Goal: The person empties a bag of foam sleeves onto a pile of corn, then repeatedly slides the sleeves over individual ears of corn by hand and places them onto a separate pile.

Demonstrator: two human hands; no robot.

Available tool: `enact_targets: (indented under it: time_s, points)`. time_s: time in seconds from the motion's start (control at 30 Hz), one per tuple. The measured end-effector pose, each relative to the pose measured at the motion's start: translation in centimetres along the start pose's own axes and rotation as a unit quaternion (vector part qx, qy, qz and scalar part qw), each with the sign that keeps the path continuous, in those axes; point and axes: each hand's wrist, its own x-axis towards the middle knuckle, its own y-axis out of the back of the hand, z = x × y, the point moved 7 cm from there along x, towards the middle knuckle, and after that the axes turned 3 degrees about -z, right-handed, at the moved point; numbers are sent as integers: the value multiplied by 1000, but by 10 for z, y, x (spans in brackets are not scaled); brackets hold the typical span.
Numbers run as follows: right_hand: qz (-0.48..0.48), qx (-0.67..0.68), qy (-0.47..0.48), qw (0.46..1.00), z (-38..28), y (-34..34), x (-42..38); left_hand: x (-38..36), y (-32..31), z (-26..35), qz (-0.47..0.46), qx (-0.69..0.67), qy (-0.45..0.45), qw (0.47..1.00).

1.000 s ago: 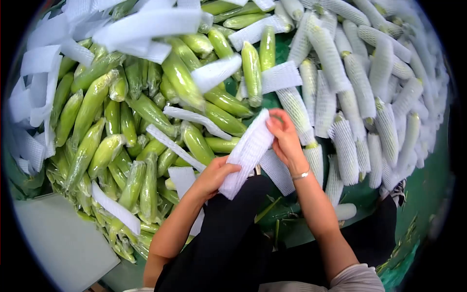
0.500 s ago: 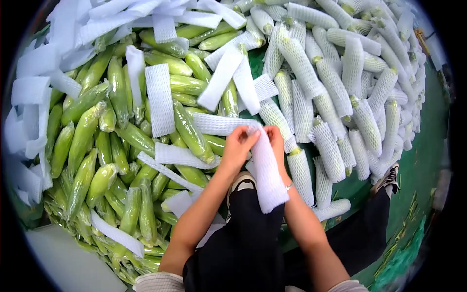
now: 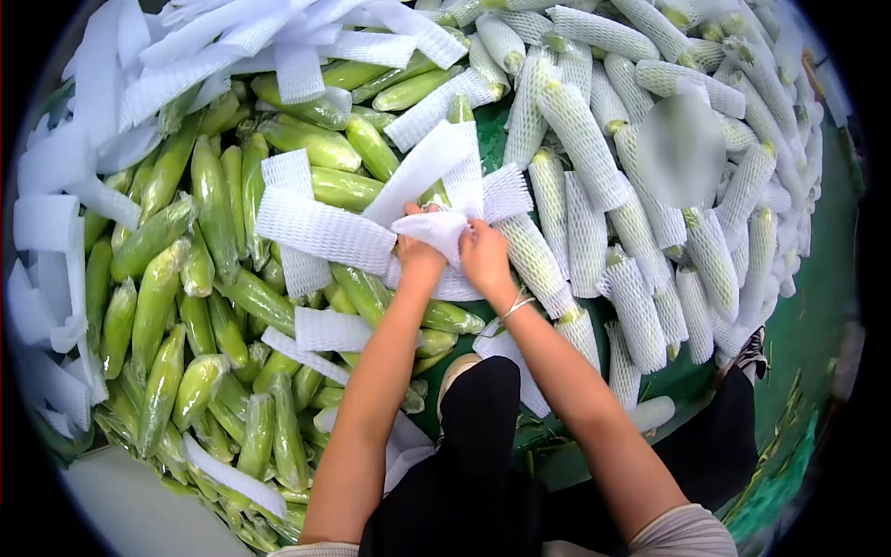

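A white foam sleeve (image 3: 434, 228) lies between the two hands, its visible part stretching sideways with the left end drawn to a blunt tip over the left grip (image 3: 422, 251); it looks crumpled, and the full run of its long axis cannot be told. The left grip is curled beneath and behind the foam, its fingers mostly hidden. The right grip (image 3: 484, 258) is closed to a pinch on the sleeve's right edge. The foam is thin and soft.

Just left of the left grip, a flat mesh sleeve (image 3: 325, 229) points sideways, sloping down toward the hand. Farther left, glossy green corn ears (image 3: 218, 190) in clear plastic film lie heaped at mixed angles. Right of the right grip, tapered corn in netted foam (image 3: 534, 265) rests on the green floor (image 3: 798, 362).
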Motion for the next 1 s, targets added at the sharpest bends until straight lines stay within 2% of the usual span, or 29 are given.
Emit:
enact_targets:
  time_s: [0.07,0.1,0.13,0.2,0.23,0.27,0.33,0.4,0.43,0.47,0.53,0.57,0.63,0.67,0.73,0.8,0.83,0.87,0.93,0.97,1.0]
  points:
    - [86,28,73,993,4,-14,-11,11,-35,-22,-139,-155,63,976]
    - [72,57,3,996,-9,-10,-16,12,-61,-36,-187,-303,139,924]
    - [78,62,5,995,-26,0,-23,12,-78,-47,-185,-300,133,926]
    - [88,110,-63,988,-45,18,-48,-12,-107,-50,-245,-499,51,830]
    - [73,117,-52,989,-65,36,-63,-42,-69,-19,-313,-732,104,596]
    - [56,120,-40,990,-84,59,-80,-78,1,29,-345,-880,149,292]
    - [13,74,-5,997,-115,100,-118,-134,66,69,-328,-904,172,214]
    - [-8,101,-33,994,-115,120,-143,-178,133,94,-255,-888,177,340]
    - [-28,134,-56,989,-112,125,-150,-189,139,100,-264,-873,177,369]
    - [-7,129,-58,990,-99,127,-150,-194,132,98,-277,-857,183,394]
    - [-59,192,-136,970,-51,114,-139,-189,109,95,-295,-825,192,442]
    - [-35,183,-134,973,-47,126,-133,-179,94,92,-298,-810,200,464]
    - [-86,381,-187,901,-45,117,-126,-163,72,86,-299,-777,215,510]
    - [-79,384,-185,901,-44,119,-121,-157,65,84,-296,-764,219,530]
    - [-52,493,-263,828,-31,112,-117,-148,58,87,-287,-752,219,551]
    - [-28,509,-271,816,-14,110,-107,-132,62,85,-181,-729,157,641]
    - [-59,526,-279,801,-10,107,-102,-125,63,92,-221,-717,186,635]
    - [-94,543,-289,783,-7,100,-98,-126,81,92,-186,-630,158,737]
    - [-142,375,-285,871,9,93,-97,-121,79,78,-171,-535,122,818]
    - [-129,313,-80,937,37,73,-91,-122,66,72,-146,-552,112,813]
    - [-3,411,-18,912,21,82,-97,-124,56,69,-120,-569,97,808]
